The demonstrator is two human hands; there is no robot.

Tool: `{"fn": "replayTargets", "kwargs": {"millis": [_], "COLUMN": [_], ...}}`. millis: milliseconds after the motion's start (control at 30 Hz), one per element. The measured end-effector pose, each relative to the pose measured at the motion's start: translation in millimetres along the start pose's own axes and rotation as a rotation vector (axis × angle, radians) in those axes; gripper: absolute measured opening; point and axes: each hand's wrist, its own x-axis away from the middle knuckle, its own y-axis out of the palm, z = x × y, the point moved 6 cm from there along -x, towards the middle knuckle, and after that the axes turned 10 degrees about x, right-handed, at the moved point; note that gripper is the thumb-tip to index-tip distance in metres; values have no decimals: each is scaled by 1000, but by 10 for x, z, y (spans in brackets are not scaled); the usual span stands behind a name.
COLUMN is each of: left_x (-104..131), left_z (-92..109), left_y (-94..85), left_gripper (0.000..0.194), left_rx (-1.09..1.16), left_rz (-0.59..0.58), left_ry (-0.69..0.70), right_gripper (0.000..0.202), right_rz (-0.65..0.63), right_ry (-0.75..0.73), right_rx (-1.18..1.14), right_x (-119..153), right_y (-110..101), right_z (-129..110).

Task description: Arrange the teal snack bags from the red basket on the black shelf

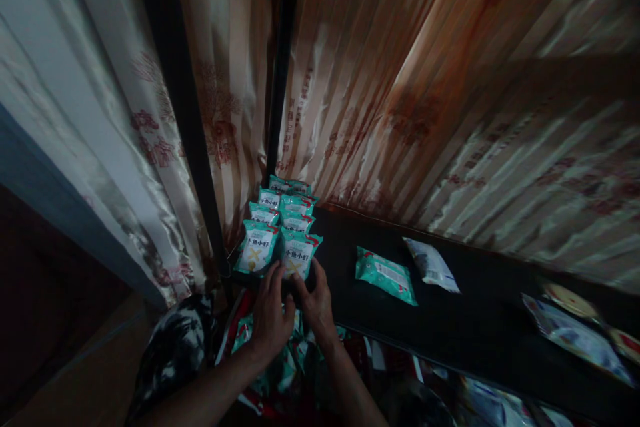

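Observation:
Two rows of small teal and white snack bags stand upright at the left end of a black shelf (345, 267). At the front of the right row is a snack bag (296, 255) held between my two hands. My left hand (273, 310) has its fingers along the bag's lower left side, with the thumb apart. On the bag's lower right, my right hand (317, 300) presses its thumb to the front and its fingers to the side. Beside it, the front bag of the left row (255, 250) leans back slightly.
A teal bag (385, 275) lies on the shelf, with a white packet (431, 265) next to it. More packets (575, 333) lie at the right. Below the shelf edge, an opened container holds teal bags (285, 370). Black posts (183, 93) and pleated curtains (370, 80) stand behind.

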Motion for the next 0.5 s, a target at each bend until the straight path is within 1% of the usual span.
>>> {"fn": "replayTargets", "kwargs": {"millis": [100,300,500], "left_x": [-3,-12,-21], "left_z": [10,28,25], "left_y": [-2,11,31], "left_gripper": [57,57,58], "left_rx": [-5,-10,-31], "left_rz": [10,32,45], "left_ry": [1,35,38], "right_gripper": [62,72,72], "right_rz": [31,-27,-34], "right_ry": [-10,83,84], "right_rx": [24,-4,-32], "right_x": [3,9,-26], "right_y": [-1,47,61], "right_z": [-12,-19,-54]}}
